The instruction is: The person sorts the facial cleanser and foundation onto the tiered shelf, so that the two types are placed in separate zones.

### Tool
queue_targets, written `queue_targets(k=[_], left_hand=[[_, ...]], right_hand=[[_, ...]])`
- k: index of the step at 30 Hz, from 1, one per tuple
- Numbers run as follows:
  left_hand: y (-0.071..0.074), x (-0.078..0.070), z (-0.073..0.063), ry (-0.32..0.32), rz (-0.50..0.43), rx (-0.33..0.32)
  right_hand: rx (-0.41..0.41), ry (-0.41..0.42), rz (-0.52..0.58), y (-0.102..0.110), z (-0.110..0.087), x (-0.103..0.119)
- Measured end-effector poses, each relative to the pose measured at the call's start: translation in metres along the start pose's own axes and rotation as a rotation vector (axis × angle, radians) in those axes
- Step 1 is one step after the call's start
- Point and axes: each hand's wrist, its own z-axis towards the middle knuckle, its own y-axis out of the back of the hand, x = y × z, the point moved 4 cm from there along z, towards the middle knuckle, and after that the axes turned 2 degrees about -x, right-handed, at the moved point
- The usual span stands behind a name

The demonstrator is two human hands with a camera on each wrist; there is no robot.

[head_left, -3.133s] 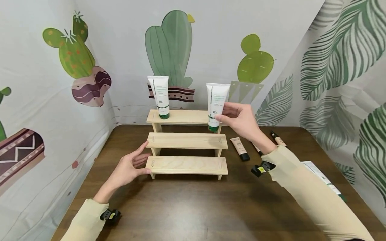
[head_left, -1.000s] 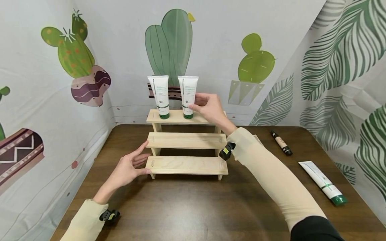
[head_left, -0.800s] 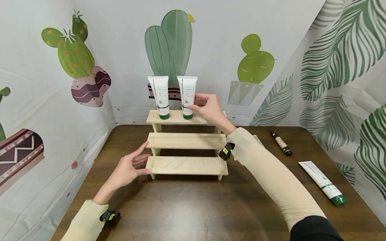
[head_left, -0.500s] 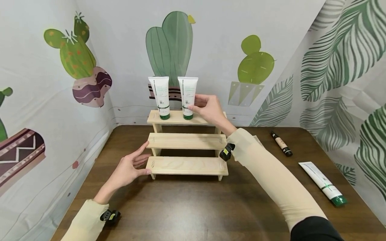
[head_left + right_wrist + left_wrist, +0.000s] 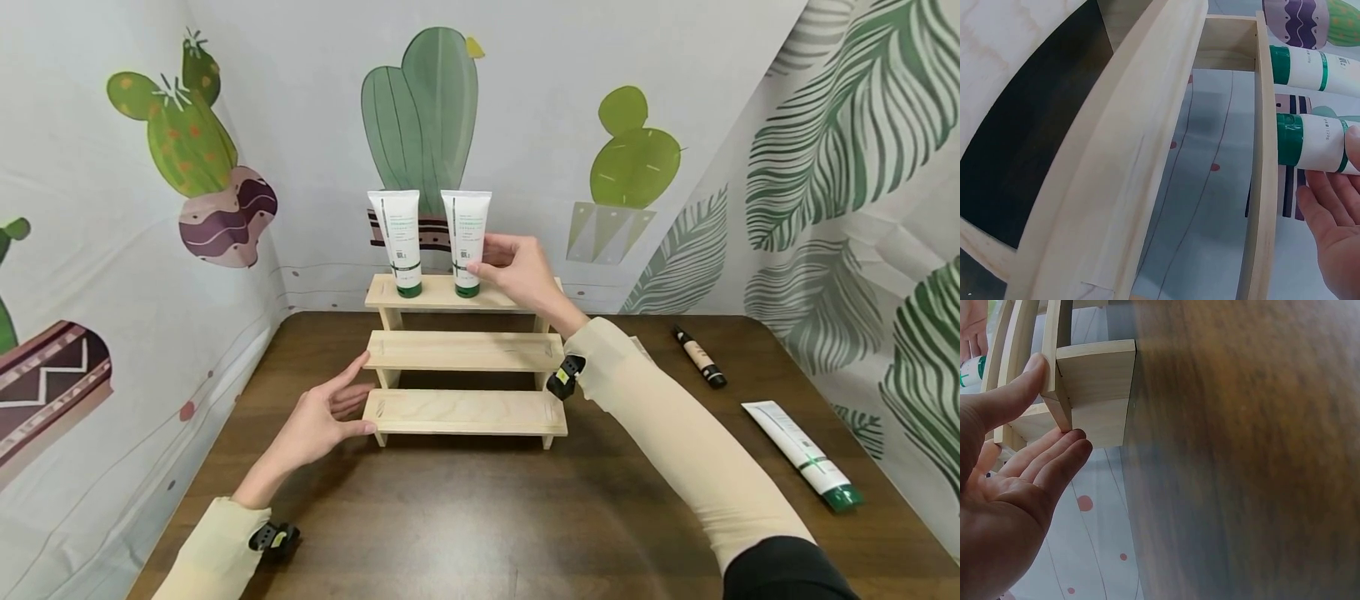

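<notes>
At twelve o'clock from the middle of the table (image 5: 465, 517), a white tube (image 5: 465, 237) is stood cap down on the top shelf (image 5: 438, 297) of a wooden stand (image 5: 465, 352), pinched from its three o'clock side by the right hand (image 5: 522, 272). Just apart, toward nine o'clock, a second tube (image 5: 399, 237) is stood likewise. The stand's nine o'clock end is touched by the outstretched fingers of the left hand (image 5: 315, 423). Toward two o'clock a black-and-beige tube (image 5: 700, 357), and toward three a third tube (image 5: 802, 456), are laid flat.

White tube (image 5: 467, 229), upright on its green cap (image 5: 467, 292), atop a three-tiered wooden stand (image 5: 465, 350)
</notes>
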Motion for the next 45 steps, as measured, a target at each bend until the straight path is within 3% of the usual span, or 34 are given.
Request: queue_targets(k=[9,16,21,31,45], left_hand=[[-0.002,0.000,0.000,0.012,-0.015,0.008],[-0.003,0.001,0.001,0.021,-0.013,0.007],[-0.002,0.001,0.000,0.021,-0.011,0.008],[0.001,-0.001,0.001,0.008,-0.004,0.003],[0.001,-0.002,0.000,-0.002,0.010,0.001]], right_hand=[[0.010,0.003,0.055,0.003,-0.004,-0.005],[0.012,0.038,0.062,0.020,-0.016,-0.010],[0.015,0.074,0.038,0.037,-0.031,-0.012],[0.024,0.064,-0.036,0.071,-0.066,-0.022],[0.009,-0.001,-0.172,0.122,-0.122,-0.046]])
